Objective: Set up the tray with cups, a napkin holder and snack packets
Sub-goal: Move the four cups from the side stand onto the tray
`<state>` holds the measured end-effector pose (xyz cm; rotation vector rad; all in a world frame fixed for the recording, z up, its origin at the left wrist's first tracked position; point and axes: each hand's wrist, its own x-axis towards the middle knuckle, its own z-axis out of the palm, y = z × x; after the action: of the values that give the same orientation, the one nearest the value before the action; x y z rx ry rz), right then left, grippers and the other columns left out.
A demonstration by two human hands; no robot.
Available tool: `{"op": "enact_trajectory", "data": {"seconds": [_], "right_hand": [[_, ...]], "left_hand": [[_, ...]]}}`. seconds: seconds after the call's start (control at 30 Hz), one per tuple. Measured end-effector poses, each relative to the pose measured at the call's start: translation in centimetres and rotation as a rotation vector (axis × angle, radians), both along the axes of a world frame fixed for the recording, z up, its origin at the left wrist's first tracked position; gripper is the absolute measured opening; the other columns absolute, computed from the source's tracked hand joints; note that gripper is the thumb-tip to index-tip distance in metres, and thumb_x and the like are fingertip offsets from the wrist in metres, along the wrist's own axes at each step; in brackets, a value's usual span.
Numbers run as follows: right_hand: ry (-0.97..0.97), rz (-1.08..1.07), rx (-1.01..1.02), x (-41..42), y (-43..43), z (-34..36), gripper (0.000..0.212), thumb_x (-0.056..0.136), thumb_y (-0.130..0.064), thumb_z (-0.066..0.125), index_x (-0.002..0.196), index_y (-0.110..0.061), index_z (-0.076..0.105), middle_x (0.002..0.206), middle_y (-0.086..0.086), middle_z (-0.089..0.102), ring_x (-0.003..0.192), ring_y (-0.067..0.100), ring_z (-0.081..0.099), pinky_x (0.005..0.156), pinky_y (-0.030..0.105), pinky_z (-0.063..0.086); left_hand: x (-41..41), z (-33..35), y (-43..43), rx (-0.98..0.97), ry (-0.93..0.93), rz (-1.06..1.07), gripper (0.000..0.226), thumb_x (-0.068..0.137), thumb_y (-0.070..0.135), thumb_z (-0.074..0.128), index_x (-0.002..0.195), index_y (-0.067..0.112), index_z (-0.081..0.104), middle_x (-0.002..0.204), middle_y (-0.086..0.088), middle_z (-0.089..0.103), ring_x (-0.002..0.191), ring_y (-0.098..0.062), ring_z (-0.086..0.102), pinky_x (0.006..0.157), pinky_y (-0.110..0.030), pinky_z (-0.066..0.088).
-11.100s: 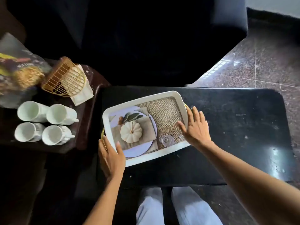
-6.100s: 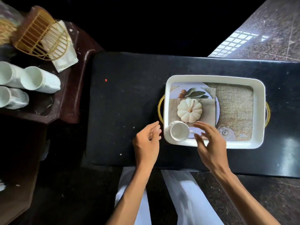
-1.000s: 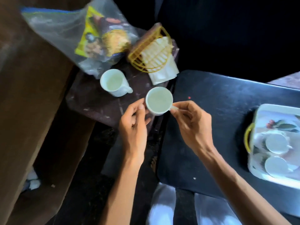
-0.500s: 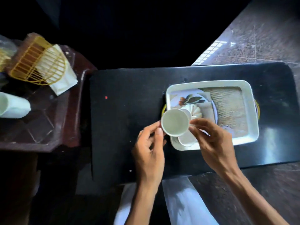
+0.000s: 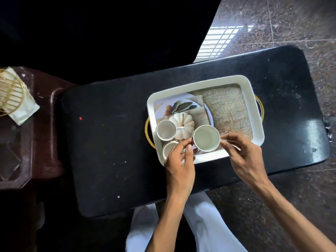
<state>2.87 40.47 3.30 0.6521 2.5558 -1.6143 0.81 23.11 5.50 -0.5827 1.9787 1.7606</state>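
Observation:
A white tray [image 5: 200, 84] with gold handles lies on the black table; its floor carries a printed pumpkin picture. Two white cups stand at its left end: one cup [image 5: 165, 130] upright beside the pumpkin print, another cup [image 5: 169, 149] partly hidden under my left hand. I hold a third white cup [image 5: 206, 138] over the tray's near middle. My left hand [image 5: 180, 160] pinches its left side and my right hand [image 5: 241, 155] grips its right side, at the handle. The gold wire napkin holder [image 5: 11, 91] with white napkins sits on the side table at far left.
A dark brown side table [image 5: 36, 142] adjoins the black table [image 5: 109, 142] on the left. Speckled stone floor lies to the right and behind. My white-trousered legs are below the table's near edge. The tray's right half shows bare burlap print.
Both hands carried the third cup from the side table to the tray; since half a second ago it has moved right, past the two standing cups.

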Motion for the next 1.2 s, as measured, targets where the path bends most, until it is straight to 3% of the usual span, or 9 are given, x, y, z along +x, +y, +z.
{"op": "enact_trajectory", "data": {"seconds": [0.13, 0.3, 0.47, 0.6, 0.8, 0.93, 1.07, 1.2], "right_hand": [[-0.013, 0.019, -0.042, 0.2, 0.7, -1.8, 0.026, 0.09, -0.009, 0.07, 0.093, -0.035, 0.067, 0.095, -0.021, 0.073, 0.087, 0.0, 0.07, 0.077, 0.011, 0.054], [-0.03, 0.029, -0.074, 0.6, 1.5, -3.7, 0.019, 0.091, -0.005, 0.068, 0.095, -0.023, 0.067, 0.093, -0.008, 0.072, 0.086, 0.004, 0.069, 0.079, 0.013, 0.054], [-0.051, 0.047, -0.065, 0.7, 1.8, -4.6, 0.008, 0.09, -0.001, 0.068, 0.095, -0.007, 0.068, 0.095, 0.007, 0.07, 0.086, 0.008, 0.069, 0.077, 0.012, 0.054], [-0.078, 0.057, -0.038, 1.0, 1.7, -5.0, 0.014, 0.09, 0.001, 0.068, 0.095, -0.012, 0.069, 0.092, 0.0, 0.073, 0.084, -0.003, 0.07, 0.073, 0.007, 0.052], [-0.091, 0.091, 0.019, 1.0, 1.6, -5.4, 0.015, 0.09, 0.001, 0.068, 0.097, -0.012, 0.069, 0.091, 0.002, 0.073, 0.088, 0.007, 0.069, 0.074, 0.007, 0.053], [-0.108, 0.1, 0.006, 1.1, 1.6, -5.1, 0.015, 0.091, 0.0, 0.067, 0.098, -0.013, 0.068, 0.094, 0.0, 0.073, 0.089, -0.002, 0.068, 0.075, 0.006, 0.052], [-0.152, 0.135, 0.008, 0.7, 1.5, -4.2, 0.02, 0.091, -0.002, 0.067, 0.101, -0.02, 0.069, 0.102, -0.006, 0.073, 0.093, -0.007, 0.068, 0.08, 0.005, 0.051], [-0.165, 0.121, 0.133, 0.4, 0.9, -2.3, 0.027, 0.089, -0.002, 0.069, 0.111, -0.018, 0.07, 0.107, -0.005, 0.071, 0.095, 0.011, 0.069, 0.084, -0.003, 0.044]], "left_hand": [[0.3, -0.6, 0.3, -0.057, -0.006, -0.036, 0.032, 0.105, 0.013, 0.051, 0.106, 0.039, 0.07, 0.109, 0.008, 0.076, 0.098, -0.013, 0.076, 0.084, -0.02, 0.061], [0.8, -1.4, 0.3, -0.062, -0.023, 0.013, 0.026, 0.106, 0.015, 0.05, 0.115, 0.015, 0.074, 0.104, 0.003, 0.079, 0.092, -0.011, 0.077, 0.086, -0.035, 0.064], [0.9, -1.3, -0.3, -0.035, -0.003, 0.065, 0.027, 0.106, 0.017, 0.05, 0.104, 0.029, 0.074, 0.096, 0.003, 0.079, 0.091, -0.016, 0.078, 0.084, -0.034, 0.064], [0.9, -1.3, -0.7, -0.005, 0.008, 0.098, 0.026, 0.106, 0.018, 0.05, 0.104, 0.027, 0.075, 0.092, 0.002, 0.08, 0.092, -0.016, 0.078, 0.084, -0.036, 0.065], [0.9, -1.5, -1.5, 0.018, 0.008, 0.13, 0.025, 0.106, 0.021, 0.05, 0.105, 0.027, 0.074, 0.089, 0.002, 0.079, 0.092, -0.02, 0.079, 0.083, -0.036, 0.064], [1.0, -1.4, -2.3, 0.019, 0.012, 0.144, 0.026, 0.106, 0.019, 0.049, 0.107, 0.021, 0.075, 0.092, 0.004, 0.08, 0.091, -0.018, 0.079, 0.083, -0.034, 0.065], [1.0, -0.9, -3.5, 0.027, 0.036, 0.181, 0.028, 0.107, 0.018, 0.049, 0.101, 0.028, 0.074, 0.088, 0.004, 0.079, 0.089, -0.017, 0.078, 0.079, -0.029, 0.064], [1.3, -0.2, -6.8, 0.005, 0.063, 0.283, 0.027, 0.107, 0.018, 0.049, 0.107, 0.027, 0.074, 0.093, 0.0, 0.079, 0.088, -0.019, 0.077, 0.078, -0.027, 0.063]]}}
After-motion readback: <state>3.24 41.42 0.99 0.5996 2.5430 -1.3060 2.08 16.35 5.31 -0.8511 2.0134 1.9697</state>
